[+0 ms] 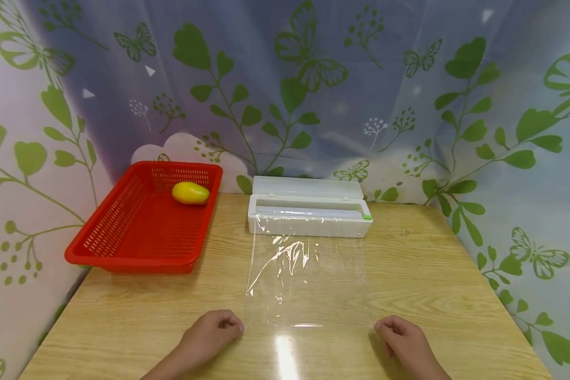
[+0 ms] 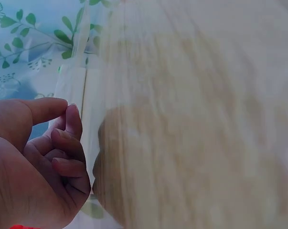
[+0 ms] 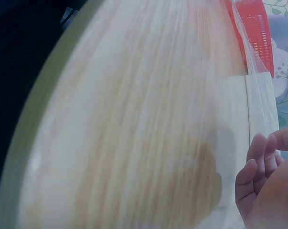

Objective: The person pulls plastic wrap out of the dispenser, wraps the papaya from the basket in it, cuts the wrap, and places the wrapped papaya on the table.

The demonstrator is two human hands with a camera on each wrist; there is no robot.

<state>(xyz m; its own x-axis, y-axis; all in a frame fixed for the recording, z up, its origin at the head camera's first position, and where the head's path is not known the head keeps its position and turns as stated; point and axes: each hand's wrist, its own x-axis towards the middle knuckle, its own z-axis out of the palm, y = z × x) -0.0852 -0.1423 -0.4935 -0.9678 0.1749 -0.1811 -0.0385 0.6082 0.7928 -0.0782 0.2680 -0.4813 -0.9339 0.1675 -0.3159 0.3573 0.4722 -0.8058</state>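
A clear sheet of cling film (image 1: pixel 309 295) runs from a white cling film dispenser (image 1: pixel 309 227) toward the front of the table. My left hand (image 1: pixel 214 333) pinches its near left corner between thumb and forefinger, the other fingers curled in, as the left wrist view shows. At the near right corner, my right hand (image 1: pixel 405 342) pinches the film the same way. The dispenser's lid (image 1: pixel 309 187) stands raised at the back, and a white roll (image 1: pixel 309 212) lies inside. A small green piece (image 1: pixel 367 217) sits at the box's right end.
On the left of the wooden table (image 1: pixel 432 274) stands a red plastic basket (image 1: pixel 147 232) with a yellow mango-like fruit (image 1: pixel 190 193) in it. A patterned curtain (image 1: pixel 342 105) hangs behind the table and along both sides.
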